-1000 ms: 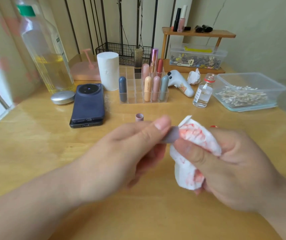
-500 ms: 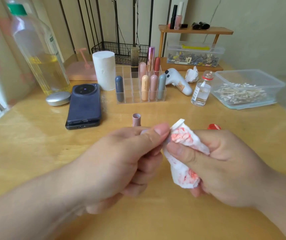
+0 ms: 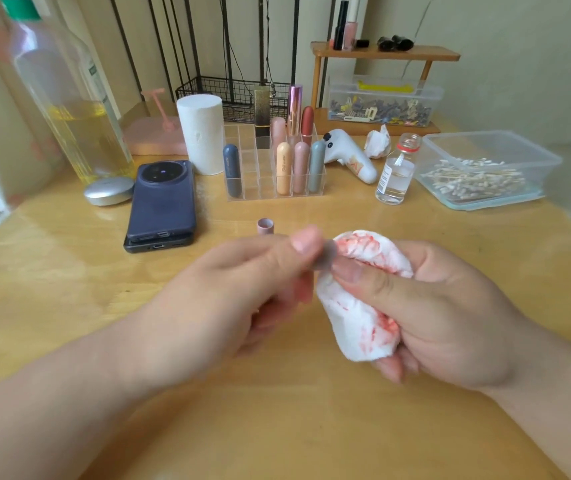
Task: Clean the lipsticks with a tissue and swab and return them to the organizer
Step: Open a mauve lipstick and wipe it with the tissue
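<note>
Fingers of left hand pinch a lipstick (mostly hidden); right hand clenches stained tissue.

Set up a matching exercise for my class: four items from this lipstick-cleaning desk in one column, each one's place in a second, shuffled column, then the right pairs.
Items
1. red-stained white tissue
2. small mauve plastic lipstick cap
3. slate-blue capsule-shaped lipstick
4. white-tipped cotton swabs

Places
A. in the clear plastic tub
B. gripped in the right hand
C. standing by itself on the wooden table
D. upright in the clear acrylic organizer

Pairs: 1-B, 2-C, 3-D, 4-A
</note>
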The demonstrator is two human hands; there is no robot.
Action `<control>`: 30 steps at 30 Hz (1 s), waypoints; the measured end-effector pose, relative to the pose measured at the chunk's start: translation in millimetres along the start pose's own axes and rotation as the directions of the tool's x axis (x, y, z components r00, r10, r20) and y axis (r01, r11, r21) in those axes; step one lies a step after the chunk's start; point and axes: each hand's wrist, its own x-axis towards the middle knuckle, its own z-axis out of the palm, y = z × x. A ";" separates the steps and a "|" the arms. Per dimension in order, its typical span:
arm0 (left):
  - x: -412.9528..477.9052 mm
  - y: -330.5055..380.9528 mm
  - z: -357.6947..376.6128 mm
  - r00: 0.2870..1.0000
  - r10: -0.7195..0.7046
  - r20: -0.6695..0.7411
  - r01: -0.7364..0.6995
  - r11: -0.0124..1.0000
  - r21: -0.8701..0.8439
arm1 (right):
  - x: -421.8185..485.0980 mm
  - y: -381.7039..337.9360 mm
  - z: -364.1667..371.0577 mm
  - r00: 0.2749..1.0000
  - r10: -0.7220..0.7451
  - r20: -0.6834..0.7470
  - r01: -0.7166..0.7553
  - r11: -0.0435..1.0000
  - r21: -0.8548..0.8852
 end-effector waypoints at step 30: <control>-2.0 6.1 -2.8 0.999 0.027 0.038 -0.019 0.978 -0.208 | -8.4 -11.2 -20.1 1.000 -0.001 0.014 0.003 0.993 -0.114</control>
